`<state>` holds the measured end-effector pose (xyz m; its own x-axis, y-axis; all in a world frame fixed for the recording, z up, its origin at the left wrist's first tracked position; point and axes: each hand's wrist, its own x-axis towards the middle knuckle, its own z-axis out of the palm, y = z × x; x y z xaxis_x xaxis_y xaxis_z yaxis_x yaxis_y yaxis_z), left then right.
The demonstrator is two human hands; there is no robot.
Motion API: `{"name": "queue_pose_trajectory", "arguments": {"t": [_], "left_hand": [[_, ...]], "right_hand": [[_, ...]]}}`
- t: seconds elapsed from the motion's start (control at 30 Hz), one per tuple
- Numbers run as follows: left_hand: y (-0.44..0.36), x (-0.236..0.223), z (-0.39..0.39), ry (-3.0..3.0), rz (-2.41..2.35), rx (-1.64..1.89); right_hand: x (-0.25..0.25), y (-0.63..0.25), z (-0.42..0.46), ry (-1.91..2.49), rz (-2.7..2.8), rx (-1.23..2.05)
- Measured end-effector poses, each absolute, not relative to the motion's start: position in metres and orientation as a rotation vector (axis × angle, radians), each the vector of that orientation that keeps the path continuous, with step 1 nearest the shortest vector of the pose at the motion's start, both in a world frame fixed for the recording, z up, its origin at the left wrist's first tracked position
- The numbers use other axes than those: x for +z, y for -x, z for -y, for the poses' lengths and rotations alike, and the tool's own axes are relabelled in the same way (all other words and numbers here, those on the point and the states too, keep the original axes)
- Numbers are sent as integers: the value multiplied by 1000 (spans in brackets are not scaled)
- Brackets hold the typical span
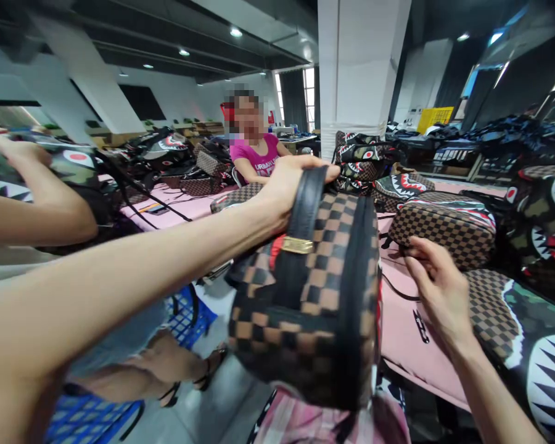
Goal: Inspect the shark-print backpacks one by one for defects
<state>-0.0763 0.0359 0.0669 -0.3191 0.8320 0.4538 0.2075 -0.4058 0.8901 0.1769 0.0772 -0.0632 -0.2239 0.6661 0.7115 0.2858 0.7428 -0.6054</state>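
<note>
My left hand is closed on the black top handle of a brown-and-black checkered bag. The bag hangs in front of me, tilted, with a gold metal plate at the foot of its handle and a dark zipper strip along one side. My right hand is over the table, fingers loosely bent with a gap between thumb and index; nothing shows in it. Just beyond its fingertips lies another checkered bag. Small black scissors-like snips lie on the pink table beside that hand.
A pink table stretches along my right, with camouflage shark-mouth bags piled on it. At left, a co-worker's arm rests by another bag. Another person sits across. Blue woven material lies on the floor.
</note>
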Motion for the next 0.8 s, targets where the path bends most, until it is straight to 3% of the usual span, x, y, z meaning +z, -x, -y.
{"name": "queue_pose_trajectory", "arguments": {"t": [0.13,0.23,0.33,0.57,0.8], "left_hand": [[43,63,-76,-1737,-1433,1339],[25,49,-103,-1908,-1433,1023],[19,40,-122,-1968,-1377,946],[40,28,-128,-1805,-1212,894],[45,22,-77,-2128,-1694,933]], "right_hand": [[-25,-203,-30,557,1953,388],[-26,-206,-5,502,2151,84],[-42,-204,-4,628,2161,-223],[-65,-217,-38,644,2148,-414],[-76,-254,-74,548,2141,-484]]}}
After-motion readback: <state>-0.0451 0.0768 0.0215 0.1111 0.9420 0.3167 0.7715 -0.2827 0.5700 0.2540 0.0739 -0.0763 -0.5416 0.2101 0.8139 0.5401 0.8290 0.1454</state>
